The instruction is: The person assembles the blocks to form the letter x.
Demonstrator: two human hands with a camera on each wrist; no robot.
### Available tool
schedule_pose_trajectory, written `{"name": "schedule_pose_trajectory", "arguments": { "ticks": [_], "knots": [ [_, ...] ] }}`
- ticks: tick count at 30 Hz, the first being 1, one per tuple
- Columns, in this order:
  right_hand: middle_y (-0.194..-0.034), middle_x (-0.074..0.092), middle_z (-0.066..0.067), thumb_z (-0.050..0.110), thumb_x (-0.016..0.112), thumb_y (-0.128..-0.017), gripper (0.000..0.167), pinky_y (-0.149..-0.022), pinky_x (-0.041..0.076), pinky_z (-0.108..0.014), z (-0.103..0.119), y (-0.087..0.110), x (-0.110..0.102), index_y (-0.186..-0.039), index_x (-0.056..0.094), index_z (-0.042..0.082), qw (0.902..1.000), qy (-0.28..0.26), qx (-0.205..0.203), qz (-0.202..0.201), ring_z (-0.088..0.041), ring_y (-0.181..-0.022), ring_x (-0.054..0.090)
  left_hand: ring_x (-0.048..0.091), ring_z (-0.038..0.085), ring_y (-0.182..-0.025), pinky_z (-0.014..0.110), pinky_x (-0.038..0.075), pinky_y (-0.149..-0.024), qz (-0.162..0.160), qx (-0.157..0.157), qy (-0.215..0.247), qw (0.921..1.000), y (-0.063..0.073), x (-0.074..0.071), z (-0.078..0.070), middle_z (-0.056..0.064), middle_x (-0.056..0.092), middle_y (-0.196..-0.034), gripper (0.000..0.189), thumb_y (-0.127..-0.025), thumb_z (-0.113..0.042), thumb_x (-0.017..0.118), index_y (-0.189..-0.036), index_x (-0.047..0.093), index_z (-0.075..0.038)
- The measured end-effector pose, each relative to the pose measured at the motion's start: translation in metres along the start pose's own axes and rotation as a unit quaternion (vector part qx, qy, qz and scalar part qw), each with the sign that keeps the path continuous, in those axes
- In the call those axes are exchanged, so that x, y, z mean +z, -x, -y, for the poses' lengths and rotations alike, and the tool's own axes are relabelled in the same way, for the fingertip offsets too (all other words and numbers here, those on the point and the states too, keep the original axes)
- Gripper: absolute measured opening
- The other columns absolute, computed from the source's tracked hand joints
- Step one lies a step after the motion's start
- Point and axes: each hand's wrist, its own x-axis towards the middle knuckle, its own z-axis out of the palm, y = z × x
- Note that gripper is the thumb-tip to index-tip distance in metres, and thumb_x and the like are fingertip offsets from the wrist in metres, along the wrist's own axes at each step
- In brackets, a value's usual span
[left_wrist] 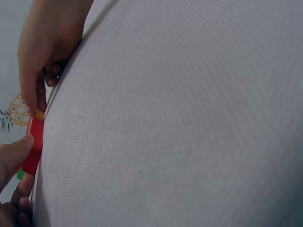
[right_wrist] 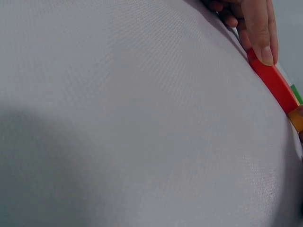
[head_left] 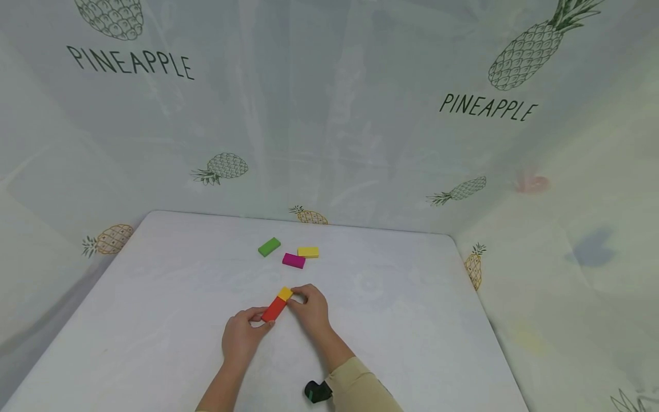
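In the head view my left hand (head_left: 242, 337) pinches the near end of a red block (head_left: 274, 309) between thumb and fingers. At its far end a smaller-looking yellow block (head_left: 285, 294) meets it end to end, in one slanting line. My right hand (head_left: 313, 309) pinches that yellow block from the right. The left wrist view shows the thumb on the red block (left_wrist: 34, 146), with the right hand (left_wrist: 49, 52) above. In the right wrist view, the left hand (right_wrist: 255, 28) holds the red block (right_wrist: 274, 82), and the yellow block (right_wrist: 297, 118) is cut by the frame edge.
Beyond the hands lie a green block (head_left: 269, 246), a magenta block (head_left: 293, 261) and another yellow block (head_left: 308, 252), the last two touching or nearly so. A black object (head_left: 317, 392) shows beside the right sleeve (head_left: 360, 386). A pineapple-print cloth (head_left: 329, 114) rises behind the white table (head_left: 401, 320).
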Motion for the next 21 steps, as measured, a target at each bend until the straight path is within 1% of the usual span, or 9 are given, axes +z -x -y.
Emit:
{"name": "schedule_pose_trajectory", "arguments": {
  "ticks": [6,13,21],
  "knots": [
    [-0.098,0.063,0.014,0.025,0.074,-0.087,0.021,-0.082,0.05,-0.029,0.002,0.0003,-0.0002,-0.108,0.074,0.02,1.0,-0.002,0.006,-0.003,-0.008,-0.092,0.056,0.053,0.022,-0.086,0.038,0.045,-0.072,0.002,-0.007,0.001,1.0,0.0007,-0.0009,-0.0013,0.001,0.065,-0.089,0.043,-0.075,-0.024,0.085,-0.115,0.073,-0.013],
    [-0.094,0.063,0.013,0.027,0.074,-0.087,0.019,-0.074,0.049,-0.027,0.004,-0.0006,0.0021,-0.105,0.075,0.019,0.9997,-0.014,0.003,-0.018,-0.008,-0.084,0.054,0.053,0.021,-0.084,0.036,0.043,-0.07,-0.003,-0.004,-0.003,1.0,0.0014,-0.0022,-0.0022,0.0,0.064,-0.087,0.042,-0.075,-0.024,0.085,-0.114,0.073,-0.013],
    [-0.09,0.061,0.015,0.027,0.074,-0.087,0.016,-0.072,0.047,-0.026,0.0063,-0.003,0.0047,-0.101,0.076,0.02,0.9995,0.002,0.007,-0.031,-0.006,-0.08,0.053,0.053,0.021,-0.083,0.036,0.043,-0.069,-0.008,0.004,-0.004,0.9999,0.0011,-0.0022,-0.0022,0.0,0.064,-0.085,0.041,-0.075,-0.023,0.085,-0.112,0.074,-0.013]
  ]
}}
